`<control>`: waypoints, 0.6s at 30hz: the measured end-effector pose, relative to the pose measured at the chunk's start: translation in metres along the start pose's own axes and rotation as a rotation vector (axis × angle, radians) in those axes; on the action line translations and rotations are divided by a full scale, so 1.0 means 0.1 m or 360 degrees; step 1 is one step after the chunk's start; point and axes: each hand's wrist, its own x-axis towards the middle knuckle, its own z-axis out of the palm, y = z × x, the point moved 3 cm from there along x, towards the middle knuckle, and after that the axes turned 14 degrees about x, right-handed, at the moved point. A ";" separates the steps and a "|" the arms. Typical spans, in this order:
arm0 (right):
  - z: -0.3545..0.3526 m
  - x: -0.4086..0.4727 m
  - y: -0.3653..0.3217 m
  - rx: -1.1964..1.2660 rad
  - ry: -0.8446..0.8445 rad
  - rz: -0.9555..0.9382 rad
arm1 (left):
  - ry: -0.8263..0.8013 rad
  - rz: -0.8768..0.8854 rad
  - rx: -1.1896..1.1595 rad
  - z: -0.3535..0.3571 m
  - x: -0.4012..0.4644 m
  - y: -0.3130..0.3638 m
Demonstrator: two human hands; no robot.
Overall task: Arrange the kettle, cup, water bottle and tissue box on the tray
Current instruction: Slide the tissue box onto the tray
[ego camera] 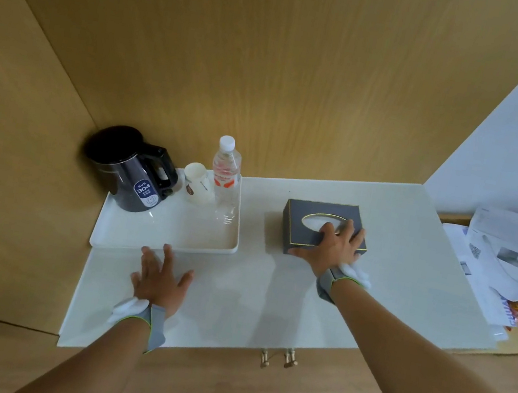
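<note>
A white tray [171, 233] lies at the back left of the pale counter. On it stand a black kettle [132, 170] at the left, a cream cup [195, 187] in the middle and a clear water bottle [225, 180] with a white cap at the right. The dark tissue box [309, 217] with gold trim rests on the counter to the right of the tray. My right hand [335, 244] grips the box's near right corner from above. My left hand [160, 277] lies flat on the counter just in front of the tray, fingers spread.
Wooden walls enclose the counter [266, 301] at the back and left. Papers and a magazine [497, 269] are piled at the right end. Two small brass knobs [277, 359] sit under the counter's front edge. My shoes show on the wooden floor below.
</note>
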 end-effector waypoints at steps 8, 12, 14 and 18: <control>0.26 -0.71 -0.82 0.0032 -0.0043 -0.0210 | -0.0029 0.0065 -0.0123 -0.04 -0.05 -0.07; 0.46 -1.04 -1.27 -0.0014 -0.0128 -0.0204 | 0.0062 0.0049 -0.0141 -0.04 -0.05 -0.16; 0.56 -1.14 -1.47 -0.0027 -0.0212 -0.0173 | 0.0100 0.0010 -0.0115 -0.05 -0.04 -0.25; 0.77 -1.24 -1.82 0.0001 -0.0308 -0.0098 | 0.0046 -0.0065 -0.0148 -0.07 0.01 -0.45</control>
